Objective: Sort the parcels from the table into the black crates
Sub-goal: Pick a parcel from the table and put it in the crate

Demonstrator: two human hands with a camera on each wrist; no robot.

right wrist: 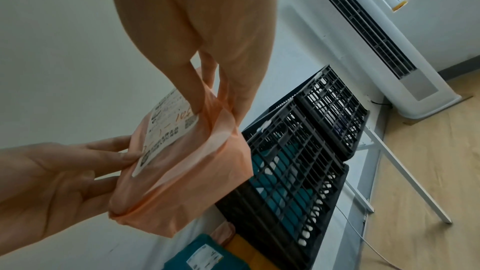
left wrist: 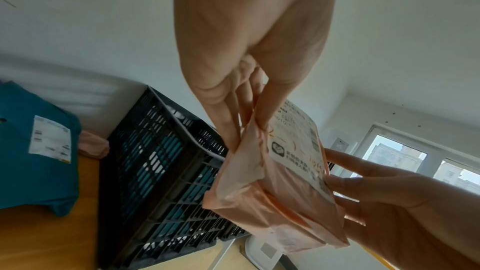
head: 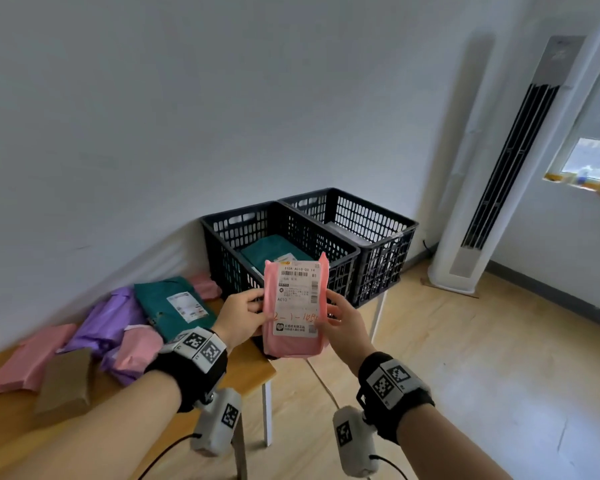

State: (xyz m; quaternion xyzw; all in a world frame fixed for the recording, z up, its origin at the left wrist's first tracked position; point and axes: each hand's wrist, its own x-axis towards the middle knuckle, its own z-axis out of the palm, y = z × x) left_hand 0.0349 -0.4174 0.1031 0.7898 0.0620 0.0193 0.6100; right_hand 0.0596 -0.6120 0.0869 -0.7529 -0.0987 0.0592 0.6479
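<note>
Pink and purple parcels point(head: 94, 336) wait on the table's point(head: 253, 374) left; left hand point(head: 238, 315) and right hand point(head: 347, 327) pinch a pink parcel's point(head: 293, 306) edges, label up, near the crates point(head: 279, 242). Thin grip, so slick plastic might slip. Wrist views show fingers point(left wrist: 226, 122) behind it; the head view reads the label.

Two black slatted plastic crates point(head: 281, 244) point(head: 364, 233) stand side by side. Four pink plastic mailer parcels point(head: 293, 303) point(head: 25, 358) point(head: 137, 348) point(head: 205, 285) show, plus two teal ones point(head: 174, 306) point(head: 274, 252). There is one brown cardboard box point(head: 66, 379), and the crumpled purple plastic bags point(head: 111, 320) are too bunched to count.
</note>
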